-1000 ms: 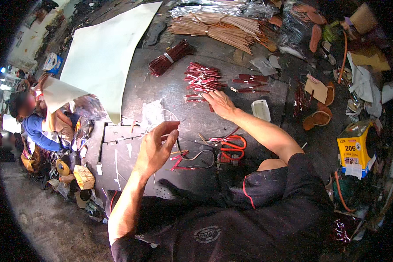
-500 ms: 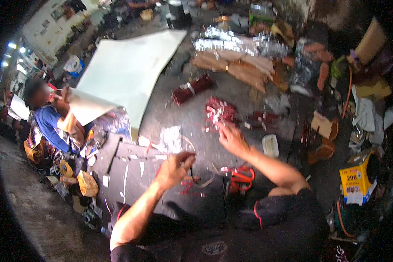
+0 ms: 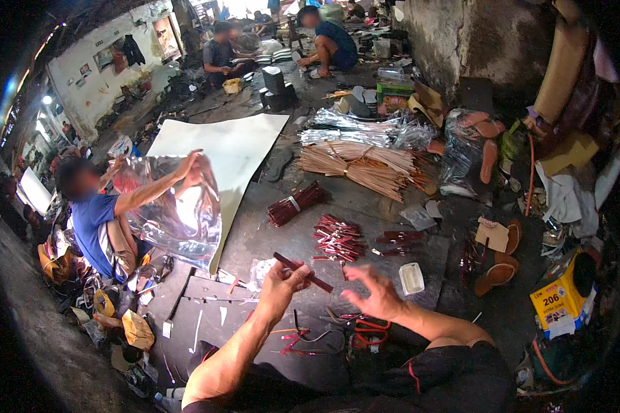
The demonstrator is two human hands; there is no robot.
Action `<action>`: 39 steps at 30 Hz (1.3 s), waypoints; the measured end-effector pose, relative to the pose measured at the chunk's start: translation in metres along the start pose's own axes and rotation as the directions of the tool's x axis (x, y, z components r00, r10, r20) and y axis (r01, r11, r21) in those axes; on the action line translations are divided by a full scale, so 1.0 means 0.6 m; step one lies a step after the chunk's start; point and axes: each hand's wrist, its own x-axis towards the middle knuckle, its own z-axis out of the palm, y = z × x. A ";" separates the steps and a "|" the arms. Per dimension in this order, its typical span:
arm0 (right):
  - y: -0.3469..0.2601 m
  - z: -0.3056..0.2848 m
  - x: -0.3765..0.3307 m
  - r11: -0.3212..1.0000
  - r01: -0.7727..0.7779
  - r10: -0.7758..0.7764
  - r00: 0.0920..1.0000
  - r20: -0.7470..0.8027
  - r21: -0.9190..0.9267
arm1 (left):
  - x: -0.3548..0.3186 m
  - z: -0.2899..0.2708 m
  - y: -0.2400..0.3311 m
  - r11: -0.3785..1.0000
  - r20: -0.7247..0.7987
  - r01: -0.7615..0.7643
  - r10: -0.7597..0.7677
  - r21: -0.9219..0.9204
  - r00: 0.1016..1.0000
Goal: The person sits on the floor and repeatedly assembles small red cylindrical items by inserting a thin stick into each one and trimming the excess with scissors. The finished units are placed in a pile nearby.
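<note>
Left hand [image 3: 280, 283] grips dark-red strip [image 3: 303, 272].

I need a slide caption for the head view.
Left hand holds a dark red strip; open right hand beside it.

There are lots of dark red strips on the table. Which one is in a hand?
The single dark red strip pinched in the left hand, raised and slanting toward the right hand. The others lie on the worktop: a loose pile and a tied bundle.
</note>
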 end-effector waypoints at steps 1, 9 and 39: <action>0.010 -0.011 -0.006 0.997 -0.078 0.078 0.996 -0.036 0.003 | -0.001 -0.007 0.004 1.000 0.011 -0.012 0.012 0.013 1.000; 0.137 -0.104 -0.108 0.829 -0.559 0.548 0.818 -0.174 -0.019 | -0.013 -0.001 0.036 0.982 0.144 -0.130 0.110 0.137 0.983; 0.225 -0.115 -0.240 0.625 -0.310 0.525 0.846 0.092 -0.716 | -0.017 0.031 0.036 0.968 0.154 0.014 -0.054 0.252 0.987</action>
